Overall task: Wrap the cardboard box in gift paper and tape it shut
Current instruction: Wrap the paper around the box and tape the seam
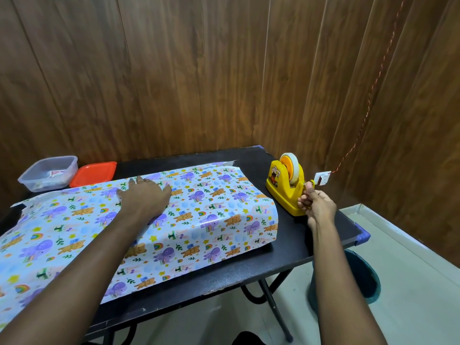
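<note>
Cardboard box, hidden beneath the draped gift paper (199, 207), lay on the black table (298, 242). The paper was folded over it, but no tape showed on the seam and the ends looked unfolded. Left hand (144, 195), fingers flat, pressed the paper; right hand (316, 205) pinched tape (295, 169) at the yellow tape dispenser (283, 195). A clear plastic tub (48, 173) held small indistinct items; a red lid (93, 173) lay just beside it
</note>
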`<state>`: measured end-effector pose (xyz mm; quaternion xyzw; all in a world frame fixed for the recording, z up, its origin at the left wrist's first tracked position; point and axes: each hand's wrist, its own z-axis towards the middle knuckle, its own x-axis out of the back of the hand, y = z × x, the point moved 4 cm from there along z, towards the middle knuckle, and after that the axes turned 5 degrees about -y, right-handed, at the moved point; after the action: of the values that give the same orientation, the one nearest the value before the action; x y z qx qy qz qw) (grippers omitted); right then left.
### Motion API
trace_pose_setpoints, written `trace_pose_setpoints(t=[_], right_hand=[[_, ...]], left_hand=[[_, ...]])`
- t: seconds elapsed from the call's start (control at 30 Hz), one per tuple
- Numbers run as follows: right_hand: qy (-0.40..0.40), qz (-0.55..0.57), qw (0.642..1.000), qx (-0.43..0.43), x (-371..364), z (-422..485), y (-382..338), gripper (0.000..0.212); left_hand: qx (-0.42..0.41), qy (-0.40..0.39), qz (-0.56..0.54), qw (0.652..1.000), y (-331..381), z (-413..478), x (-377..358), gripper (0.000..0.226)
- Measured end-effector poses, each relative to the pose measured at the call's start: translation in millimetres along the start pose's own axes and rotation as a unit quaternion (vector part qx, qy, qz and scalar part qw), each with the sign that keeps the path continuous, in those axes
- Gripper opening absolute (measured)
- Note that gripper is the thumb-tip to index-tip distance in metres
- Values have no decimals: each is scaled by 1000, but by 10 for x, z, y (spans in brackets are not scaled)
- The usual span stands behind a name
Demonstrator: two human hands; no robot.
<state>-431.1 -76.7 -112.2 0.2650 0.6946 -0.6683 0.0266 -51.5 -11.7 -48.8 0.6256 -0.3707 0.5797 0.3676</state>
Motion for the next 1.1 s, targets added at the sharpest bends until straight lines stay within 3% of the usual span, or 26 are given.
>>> trace_pose_setpoints(t=[0.47, 0.67, 1.0, 1.1], right_hand=[[8, 75, 996, -51, -72, -54, -39, 25], [2, 267, 960, -84, -198, -99, 110, 21], [44, 365, 921, -131, -176, -252, 211, 20], [-4, 340, 931, -133, -137, -306, 269, 16]], left_hand=[[-29, -4, 36, 999, -60, 6, 26, 74], [-29, 5, 31, 999, -60, -3, 9, 74], [-123, -60, -3, 991, -312, 26, 120, 83], [-142, -90, -36, 985, -366, -51, 165, 83]])
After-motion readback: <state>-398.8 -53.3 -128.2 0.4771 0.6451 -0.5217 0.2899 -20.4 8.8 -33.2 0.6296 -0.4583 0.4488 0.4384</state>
